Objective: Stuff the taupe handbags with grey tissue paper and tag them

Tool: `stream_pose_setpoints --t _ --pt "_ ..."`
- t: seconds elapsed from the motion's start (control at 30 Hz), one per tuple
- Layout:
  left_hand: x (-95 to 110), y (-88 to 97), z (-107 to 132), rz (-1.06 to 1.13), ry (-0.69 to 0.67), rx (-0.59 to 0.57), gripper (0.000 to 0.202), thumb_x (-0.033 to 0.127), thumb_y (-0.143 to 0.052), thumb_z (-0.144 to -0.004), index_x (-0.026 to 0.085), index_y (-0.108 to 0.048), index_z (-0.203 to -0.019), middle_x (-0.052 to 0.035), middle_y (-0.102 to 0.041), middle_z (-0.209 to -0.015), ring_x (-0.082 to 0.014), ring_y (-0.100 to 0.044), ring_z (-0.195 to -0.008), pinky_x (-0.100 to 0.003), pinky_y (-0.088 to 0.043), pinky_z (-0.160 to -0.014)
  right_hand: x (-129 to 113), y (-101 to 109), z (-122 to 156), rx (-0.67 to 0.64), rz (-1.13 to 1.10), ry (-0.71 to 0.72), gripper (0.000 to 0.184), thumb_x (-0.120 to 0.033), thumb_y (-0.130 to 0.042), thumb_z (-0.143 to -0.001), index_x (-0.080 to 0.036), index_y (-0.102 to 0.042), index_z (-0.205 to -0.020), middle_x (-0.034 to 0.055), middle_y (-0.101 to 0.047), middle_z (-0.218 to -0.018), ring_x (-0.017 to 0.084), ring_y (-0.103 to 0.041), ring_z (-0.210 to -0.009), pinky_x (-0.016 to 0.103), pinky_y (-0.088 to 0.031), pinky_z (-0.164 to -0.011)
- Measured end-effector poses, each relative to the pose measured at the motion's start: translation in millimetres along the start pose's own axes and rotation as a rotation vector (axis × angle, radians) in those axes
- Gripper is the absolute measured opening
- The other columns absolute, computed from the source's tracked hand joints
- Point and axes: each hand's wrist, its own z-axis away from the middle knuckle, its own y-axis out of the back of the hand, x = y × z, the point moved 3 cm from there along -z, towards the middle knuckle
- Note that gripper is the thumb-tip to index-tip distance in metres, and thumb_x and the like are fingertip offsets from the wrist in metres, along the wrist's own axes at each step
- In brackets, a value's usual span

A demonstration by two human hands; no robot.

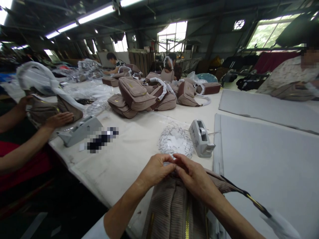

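Note:
My left hand (156, 171) and my right hand (193, 176) meet above a taupe corduroy bag (171, 209) with a gold zipper, and their fingertips pinch together at its top edge. Whatever lies between the fingertips is hidden. A black strap with gold edging (249, 196) runs from the bag toward white wrapping at the lower right. Just beyond my fingers lies a heap of white paper scraps (175, 141), next to a grey tape dispenser (201, 138).
The long white table (129, 159) holds a group of taupe bags (132, 96) and a second tape dispenser (81, 131). A co-worker's hands (58, 119) work on a bag at the left. Grey padded sheets (264, 166) cover the right side, where another person (286, 76) sits.

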Motion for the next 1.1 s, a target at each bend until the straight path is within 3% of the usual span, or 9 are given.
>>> stream_pose_setpoints --t 0.13,0.23,0.47,0.6,0.77,0.93,1.1 --pt "3 5.5 -1 0.009 0.011 -0.019 0.026 0.042 -0.059 -0.075 0.017 -0.051 -0.074 0.0019 -0.056 -0.059 -0.0120 -0.054 -0.051 -0.021 -0.040 -0.046 -6 0 0 0.021 0.048 -0.037 0.033 -0.016 -0.050 -0.078 -0.015 -0.059 -0.110 0.0029 -0.065 -0.082 0.017 -0.060 -0.076 0.030 -0.045 -0.073" --pt "0 12.5 5 0.020 0.063 -0.107 0.033 0.047 -0.058 -0.075 0.014 -0.056 -0.079 0.0007 -0.057 -0.058 -0.0126 -0.055 -0.052 -0.022 -0.042 -0.050 -7 -1 1 0.028 0.064 -0.037 0.032 -0.016 -0.051 -0.078 -0.016 -0.060 -0.109 0.0006 -0.062 -0.073 0.016 -0.058 -0.069 0.029 -0.044 -0.068" --pt "-7 25.4 17 0.010 0.119 -0.192 0.027 0.039 -0.065 -0.068 0.014 -0.056 -0.066 0.0030 -0.052 -0.054 -0.0094 -0.047 -0.052 -0.020 -0.036 -0.049 -5 -17 -4 0.008 -0.012 0.037 0.038 -0.011 -0.036 -0.083 -0.011 -0.054 -0.117 0.0043 -0.065 -0.083 0.015 -0.061 -0.075 0.030 -0.046 -0.076" --pt "-5 23.2 12 -0.018 0.102 -0.146 0.014 0.027 -0.062 -0.066 0.014 -0.059 -0.070 0.0054 -0.049 -0.050 -0.0086 -0.044 -0.049 -0.020 -0.033 -0.047 -8 -20 -7 0.013 0.074 0.057 0.041 -0.010 -0.037 -0.082 -0.010 -0.054 -0.119 0.0072 -0.067 -0.090 0.017 -0.062 -0.083 0.031 -0.046 -0.082" --pt "-2 22.3 9 0.025 0.068 -0.111 0.013 0.024 -0.059 -0.065 0.014 -0.054 -0.060 0.0055 -0.048 -0.048 -0.0070 -0.042 -0.047 -0.019 -0.032 -0.047 -11 -14 -2 -0.073 0.098 0.061 0.043 -0.015 -0.047 -0.082 -0.015 -0.054 -0.125 0.0082 -0.065 -0.111 0.019 -0.059 -0.102 0.033 -0.042 -0.093" --pt "-7 23.1 10 0.088 0.101 -0.079 0.023 0.035 -0.062 -0.067 0.014 -0.054 -0.065 0.0043 -0.051 -0.053 -0.0074 -0.048 -0.047 -0.019 -0.037 -0.048 -13 -14 -6 -0.065 0.084 0.019 0.034 -0.012 -0.049 -0.080 -0.016 -0.061 -0.111 0.0022 -0.067 -0.082 0.016 -0.061 -0.077 0.028 -0.045 -0.075" --pt "-17 28.9 13 0.228 0.155 -0.129 0.039 0.048 -0.066 -0.068 0.012 -0.061 -0.082 -0.0018 -0.062 -0.062 -0.0101 -0.056 -0.049 -0.019 -0.040 -0.048 -12 -18 -10 -0.022 0.090 -0.019 0.034 -0.011 -0.049 -0.077 -0.015 -0.061 -0.108 0.0025 -0.067 -0.084 0.016 -0.062 -0.078 0.028 -0.045 -0.075"
